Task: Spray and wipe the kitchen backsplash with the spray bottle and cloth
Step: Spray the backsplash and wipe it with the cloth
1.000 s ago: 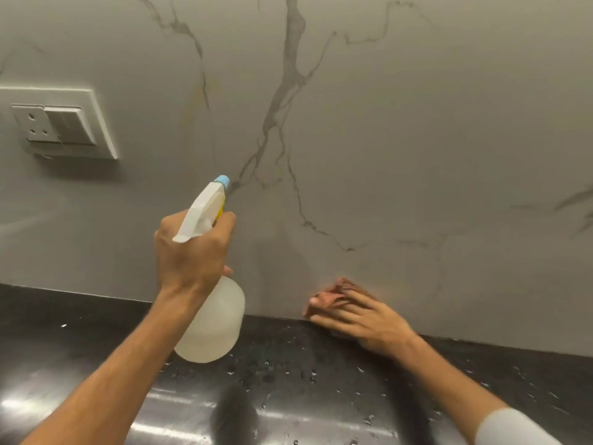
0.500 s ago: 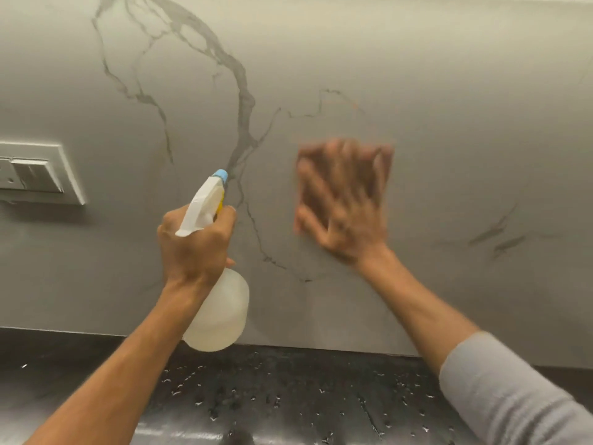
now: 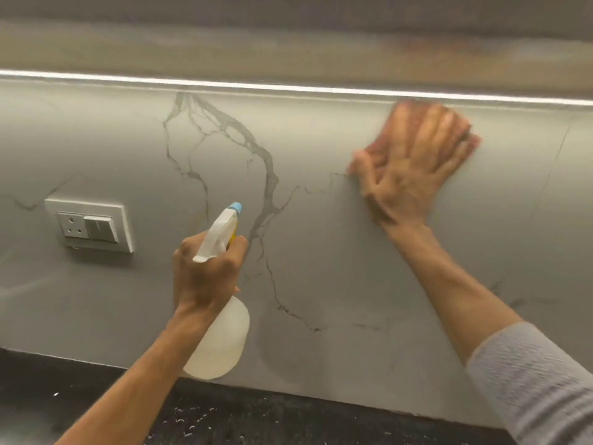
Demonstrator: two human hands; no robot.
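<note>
Wiping step: right hand [image 3: 414, 162] flat, pressing cloth [image 3: 471, 141] on backsplash [image 3: 321, 252] top (blurred). Left hand [image 3: 205, 274] grips bottle [image 3: 221, 342]. Next likely: wipe downward.

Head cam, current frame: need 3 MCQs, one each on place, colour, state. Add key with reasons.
1. Where is the right hand with the cloth?
A. on the counter
B. high on the backsplash, under the light strip
C. over the socket

2. What colour is the spray bottle nozzle tip?
A. red
B. green
C. blue

3. What is the left hand doing?
A. gripping the bottle neck
B. resting flat
C. holding the cloth

Key: B, the hand presses near the lit top edge; C, the tip is light blue; A, fingers wrap the neck below the trigger head.
</note>
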